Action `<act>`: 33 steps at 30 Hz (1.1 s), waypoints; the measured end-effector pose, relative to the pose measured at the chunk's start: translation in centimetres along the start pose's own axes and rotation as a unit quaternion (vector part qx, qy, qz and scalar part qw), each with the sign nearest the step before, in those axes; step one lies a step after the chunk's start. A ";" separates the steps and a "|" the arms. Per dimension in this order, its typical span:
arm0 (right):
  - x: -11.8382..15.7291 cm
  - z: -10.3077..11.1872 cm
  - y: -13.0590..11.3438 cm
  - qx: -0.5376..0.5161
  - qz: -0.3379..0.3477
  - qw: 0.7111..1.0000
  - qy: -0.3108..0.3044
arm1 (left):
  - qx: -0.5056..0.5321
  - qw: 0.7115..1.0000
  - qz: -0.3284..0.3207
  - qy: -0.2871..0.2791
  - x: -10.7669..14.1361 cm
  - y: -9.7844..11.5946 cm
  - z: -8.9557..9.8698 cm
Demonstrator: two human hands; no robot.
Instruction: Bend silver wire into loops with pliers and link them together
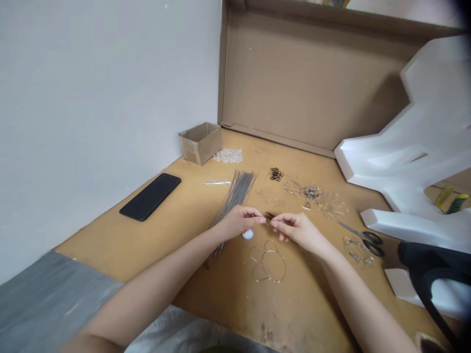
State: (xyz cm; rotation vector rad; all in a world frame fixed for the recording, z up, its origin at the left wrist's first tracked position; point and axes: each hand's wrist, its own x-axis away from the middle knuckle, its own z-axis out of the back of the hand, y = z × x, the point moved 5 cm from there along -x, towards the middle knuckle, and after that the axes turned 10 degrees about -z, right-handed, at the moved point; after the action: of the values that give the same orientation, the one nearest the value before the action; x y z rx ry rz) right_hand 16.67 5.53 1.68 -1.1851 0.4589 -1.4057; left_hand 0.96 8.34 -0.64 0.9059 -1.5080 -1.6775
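Observation:
My left hand (243,219) is closed in a pinch on a short thin wire (267,222) above the table. Facing it, fingertips a little apart, my right hand (296,230) is closed on a small dark pointed tool (270,215); most of it is hidden, so its kind cannot be told. A bundle of straight grey wires (239,189) lies beside and partly under my left wrist. Just below the left fingers is a small round blue-white object (248,234). Bent wire loops (274,265) lie on the table nearer to me.
Around lie a black phone (150,197), a cardboard box (201,143), clear beads (228,155), a silver pointed tool (217,183), black rings (275,174), tangled wire pieces (312,192) and scissors (370,241). White foam (390,166) borders the right, a large cardboard tray (312,78) the back.

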 end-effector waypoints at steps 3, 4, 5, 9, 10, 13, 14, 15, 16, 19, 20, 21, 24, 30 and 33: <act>-0.2 -1.1 0.1 0.001 0.001 1.000 -0.019 | 0.004 1.000 -0.003 -0.014 0.1 0.1 -0.3; -0.2 -1.4 0.2 -0.002 0.004 1.000 -0.021 | 0.007 1.000 -0.003 -0.019 0.1 0.1 -0.4; -0.3 -1.5 0.2 -0.006 0.009 1.000 -0.023 | 0.011 1.000 -0.003 -0.022 0.1 0.0 -0.4; -0.6 -2.1 0.6 -0.004 0.020 0.999 -0.028 | 0.040 0.999 -0.003 -0.009 0.1 -0.2 -0.3; -0.7 -2.2 0.7 0.000 0.020 0.999 -0.029 | 0.047 0.999 -0.003 -0.004 0.1 -0.2 -0.3; -0.8 -2.3 1.0 0.013 0.016 0.999 -0.031 | 0.049 0.999 -0.002 0.011 0.1 -0.2 -0.1; -0.8 -2.1 1.0 0.011 0.012 0.999 -0.035 | 0.044 0.999 -0.001 0.015 0.1 -0.1 -0.1; -0.7 -1.9 0.9 0.016 0.010 0.999 -0.041 | 0.036 0.999 -0.001 0.020 0.1 -0.1 -0.1; -0.5 -1.4 0.7 0.030 0.011 0.999 -0.043 | 0.025 0.999 -0.003 0.024 0.1 -0.1 -0.1; 0.4 0.5 0.1 0.227 0.052 0.973 0.009 | -0.008 0.999 -0.018 0.035 0.1 -0.2 -0.1; 0.7 1.6 0.1 0.320 0.043 0.943 0.081 | -0.015 0.999 -0.025 0.039 0.1 -0.2 -0.1; 0.9 2.4 0.3 0.397 0.015 0.908 0.133 | -0.021 0.998 -0.030 0.041 0.1 -0.3 -0.1; 0.8 2.8 1.5 0.511 -0.050 0.844 0.154 | -0.024 0.998 -0.037 0.045 0.0 -0.8 -0.2; -0.3 1.2 2.5 0.536 -0.051 0.823 0.178 | -0.034 0.997 -0.039 0.057 -0.3 -1.3 -0.2; -0.6 1.4 2.4 0.546 -0.039 0.815 0.192 | -0.041 0.996 -0.040 0.063 -0.4 -1.0 0.0</act>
State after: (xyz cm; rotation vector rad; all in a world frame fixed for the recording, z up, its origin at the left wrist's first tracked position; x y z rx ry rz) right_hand 18.96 5.97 0.03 0.0279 -0.1706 -1.6061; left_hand 1.09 8.80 -1.61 1.0194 -1.3252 -1.6928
